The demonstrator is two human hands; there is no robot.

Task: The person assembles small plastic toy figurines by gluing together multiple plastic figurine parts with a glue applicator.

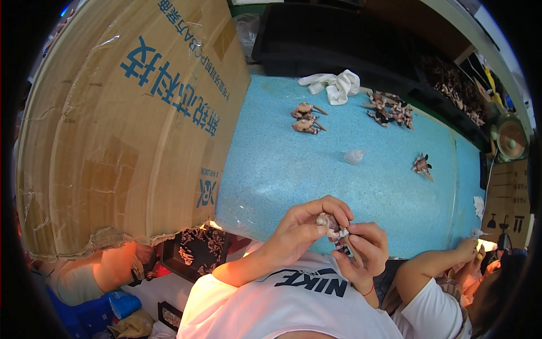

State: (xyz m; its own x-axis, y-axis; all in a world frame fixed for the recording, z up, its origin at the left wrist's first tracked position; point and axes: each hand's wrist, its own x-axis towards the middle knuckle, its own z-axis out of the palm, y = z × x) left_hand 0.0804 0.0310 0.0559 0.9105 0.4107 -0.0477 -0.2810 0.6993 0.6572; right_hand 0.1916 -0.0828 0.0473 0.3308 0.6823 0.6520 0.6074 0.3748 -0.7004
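Leftward, a cardboard box (127, 130) stands; beyond the hands (302, 221), figurines (305, 125).

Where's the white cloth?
In the head view's upper middle, the cloth lies at the far edge of the blue table, left of the figurine pile.

On my feed, a cardboard box (113, 158) walls the blue desk (389, 209) on its left; I see a fan (511, 139) at right and warm light (486, 245) low on both sides.
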